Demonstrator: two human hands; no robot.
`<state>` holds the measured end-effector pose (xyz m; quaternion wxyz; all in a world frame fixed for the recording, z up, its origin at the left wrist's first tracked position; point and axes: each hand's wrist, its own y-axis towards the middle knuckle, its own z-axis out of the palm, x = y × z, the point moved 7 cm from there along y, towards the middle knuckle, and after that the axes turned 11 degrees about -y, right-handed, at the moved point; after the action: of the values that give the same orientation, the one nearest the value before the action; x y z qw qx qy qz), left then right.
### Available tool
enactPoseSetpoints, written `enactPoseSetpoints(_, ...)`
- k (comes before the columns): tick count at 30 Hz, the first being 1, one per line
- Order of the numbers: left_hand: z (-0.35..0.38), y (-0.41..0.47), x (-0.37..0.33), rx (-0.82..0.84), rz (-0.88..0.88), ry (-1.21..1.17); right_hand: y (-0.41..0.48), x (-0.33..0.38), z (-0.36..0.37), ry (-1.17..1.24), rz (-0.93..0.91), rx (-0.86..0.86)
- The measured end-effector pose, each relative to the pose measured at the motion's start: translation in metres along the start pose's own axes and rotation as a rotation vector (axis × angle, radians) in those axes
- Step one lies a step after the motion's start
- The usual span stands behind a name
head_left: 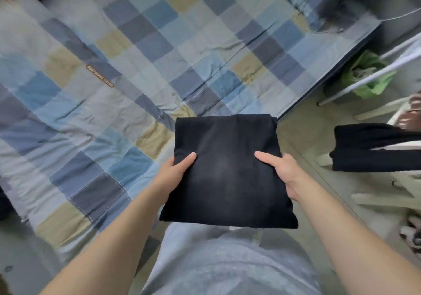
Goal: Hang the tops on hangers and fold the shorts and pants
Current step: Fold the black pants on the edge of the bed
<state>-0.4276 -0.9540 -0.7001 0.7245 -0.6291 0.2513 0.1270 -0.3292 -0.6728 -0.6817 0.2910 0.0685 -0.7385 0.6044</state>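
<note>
- We see a folded black garment (227,171), a neat, flat, roughly square bundle, held up in front of the person's body. It hangs in the air over the near corner of the bed and the floor beside it. We cannot tell whether it is shorts or pants.
- The left hand (175,174) clamps the garment's left edge. Its thumb lies flat on top and its fingers are hidden underneath.
- The right hand (280,171) clamps the right edge the same way, thumb on top and fingers tucked out of sight below.
- Both bare forearms reach forward from the bottom of the view, and between them we see the person's pale grey-blue shirt (227,260).
- Behind the garment a bed fills the left and middle, covered with a checked quilt (114,66) in blue, grey and tan squares, lightly wrinkled. A small brown label (100,76) is sewn onto the quilt at the left.
- At the right edge, apart from the hands, lies another black garment (373,146) with a white stripe.
- Farther back on the right, white bars of a rack (376,71) cross in front of something green (366,76) on the floor (303,135) near the bed.
</note>
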Motion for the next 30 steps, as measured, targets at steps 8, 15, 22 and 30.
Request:
enactPoseSetpoints(8, 0.170, -0.060, -0.051, 0.153, 0.321, 0.243, -0.101, -0.014, -0.155, 0.242, -0.259, -0.228)
enactPoseSetpoints(15, 0.358, -0.141, -0.021, 0.348, 0.515, 0.280, -0.197, -0.060, -0.327, 0.384, -0.469, -0.433)
enactPoseSetpoints(22, 0.526, -0.219, 0.017, 0.573, 0.624, 0.373, -0.283, -0.128, -0.465, 0.548, -0.597, -0.618)
enactPoseSetpoints(30, 0.705, -0.293, 0.055, 0.908, 0.738, 0.540, -0.349, -0.218, -0.570, 0.868, -0.608, -0.880)
